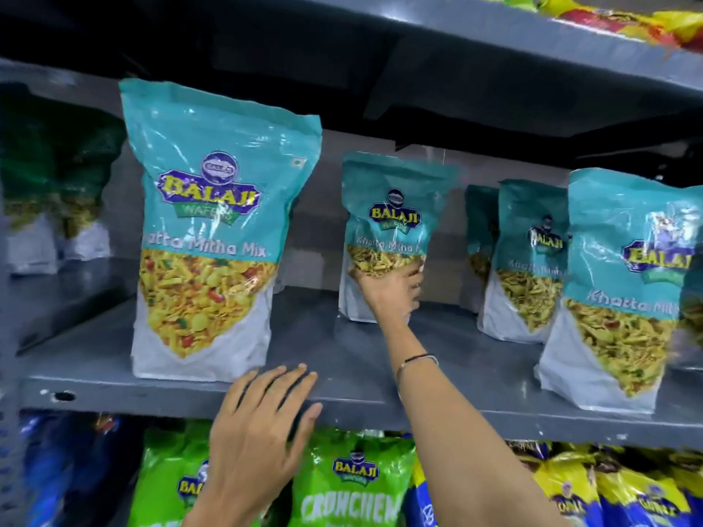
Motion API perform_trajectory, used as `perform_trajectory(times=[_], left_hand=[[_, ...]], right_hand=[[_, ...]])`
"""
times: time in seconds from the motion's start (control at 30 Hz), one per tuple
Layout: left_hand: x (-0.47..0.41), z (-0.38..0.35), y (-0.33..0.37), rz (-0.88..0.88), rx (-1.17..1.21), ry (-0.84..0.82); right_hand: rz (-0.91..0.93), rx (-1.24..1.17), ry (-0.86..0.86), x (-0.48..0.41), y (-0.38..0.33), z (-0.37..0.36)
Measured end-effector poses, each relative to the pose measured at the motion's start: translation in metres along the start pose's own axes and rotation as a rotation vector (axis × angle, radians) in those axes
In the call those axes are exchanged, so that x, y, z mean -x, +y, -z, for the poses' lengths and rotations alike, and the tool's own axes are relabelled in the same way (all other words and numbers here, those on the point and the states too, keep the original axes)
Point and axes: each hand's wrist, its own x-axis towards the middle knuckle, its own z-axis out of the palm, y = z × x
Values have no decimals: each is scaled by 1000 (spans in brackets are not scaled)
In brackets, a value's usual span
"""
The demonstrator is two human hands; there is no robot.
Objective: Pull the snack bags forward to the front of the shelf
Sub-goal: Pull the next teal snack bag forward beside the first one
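Teal Balaji "Khatta Mitha Mix" snack bags stand upright on a grey metal shelf (342, 397). One large bag (213, 230) stands at the front edge on the left. A second bag (388, 222) stands deeper in the middle, and my right hand (392, 294) reaches in with fingers wrapped on its lower front. Another bag (624, 298) stands at the front right, with two more bags (527, 260) behind it. My left hand (262, 424) rests flat on the shelf's front lip, fingers spread, holding nothing.
Dark green bags (57, 176) stand at the back left of the same shelf. The shelf below holds green Crunchem bags (353, 484), blue bags and yellow bags (593, 488). An upper shelf (494, 43) overhangs, with red and yellow bags on top.
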Motion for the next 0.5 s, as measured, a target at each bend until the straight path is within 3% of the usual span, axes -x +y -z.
perform_trajectory(times=[0.3,0.5], left_hand=[[-1,-1,3,7,-19,53],[-1,5,4,39,15,-14]], right_hand=[[8,-52,65,-11,7,-12],[15,-58,72,-4,7,-1]])
